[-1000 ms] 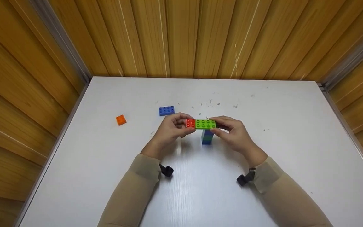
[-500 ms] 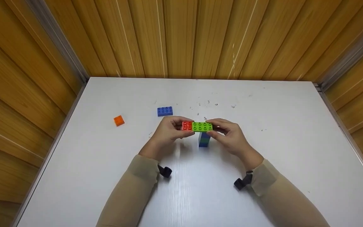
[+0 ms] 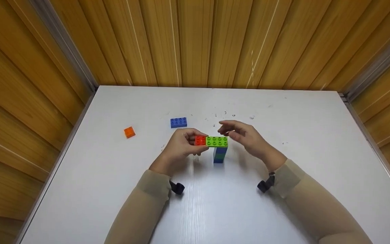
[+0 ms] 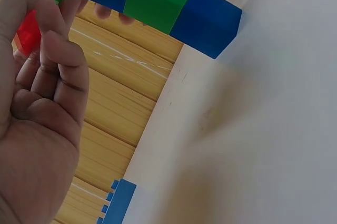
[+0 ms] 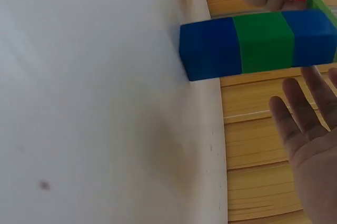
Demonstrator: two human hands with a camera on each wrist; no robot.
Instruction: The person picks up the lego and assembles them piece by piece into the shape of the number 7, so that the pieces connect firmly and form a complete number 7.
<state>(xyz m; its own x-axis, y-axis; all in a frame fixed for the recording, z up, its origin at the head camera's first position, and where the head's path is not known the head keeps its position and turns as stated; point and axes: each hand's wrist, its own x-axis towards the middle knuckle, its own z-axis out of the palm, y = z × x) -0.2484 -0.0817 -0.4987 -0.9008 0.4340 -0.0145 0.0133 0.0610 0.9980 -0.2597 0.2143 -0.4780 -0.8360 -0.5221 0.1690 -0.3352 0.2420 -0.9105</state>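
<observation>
- The white worktop bears everything; its far edge counts as 12 o'clock.
- The orange brick lies askew, furthest left, between 9 and 10 o'clock from the column and well apart from it.
- The blue brick lies studs up at about 10 o'clock from the column.
- The left hand is just beside that brick, on its 6 o'clock side; its thumb and bent fingers pinch the red brick.
- The red brick is raised above the worktop, at the 9 o'clock end of the light green brick; whether the two are joined cannot be told.
- The light green brick lies flat across the column's top, overhanging towards 9 o'clock.
- The column stands upright: blue, green, blue.
- The right hand is near, at 2 o'clock from the column, fingers loosely bent and parted, holding nothing.
</observation>
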